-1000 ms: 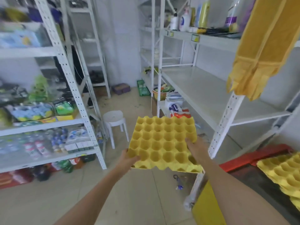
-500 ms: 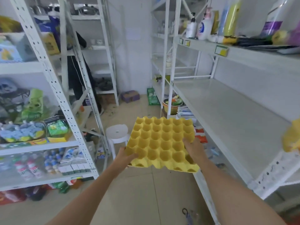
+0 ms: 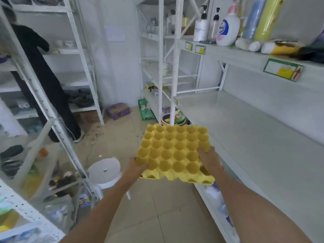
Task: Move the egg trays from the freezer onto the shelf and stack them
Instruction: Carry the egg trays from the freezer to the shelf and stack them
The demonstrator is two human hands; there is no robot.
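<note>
Egg tray (image 3: pixel 176 152): yellow, cups facing up, held roughly level in front of you above the floor, its 3 o'clock edge just beside the front lip of the white shelf (image 3: pixel 254 130).
Left hand (image 3: pixel 135 170): you grip the tray's near corner at 7 o'clock, thumb curled onto the top surface, fingers underneath and hidden.
Right hand (image 3: pixel 209 159): you clamp the tray's edge at 4 o'clock, thumb over a cup; the fingers below cannot be seen.
Shelf: broad pale deck running from 1 to 4 o'clock of the tray, bare where visible.
Upper shelf (image 3: pixel 228 50): at 1 o'clock, carrying pump bottles (image 3: pixel 228 30) and upright rolls.
Stool (image 3: pixel 104 170): white, round, on the floor at 8 o'clock of the tray, near your left hand.
Second person (image 3: pixel 43 85): dark clothing, standing at 10 o'clock by the far racks; blurred, possibly reaching onto a shelf.
Green crate (image 3: pixel 146 112): on the floor at 12 o'clock, beyond the tray.
</note>
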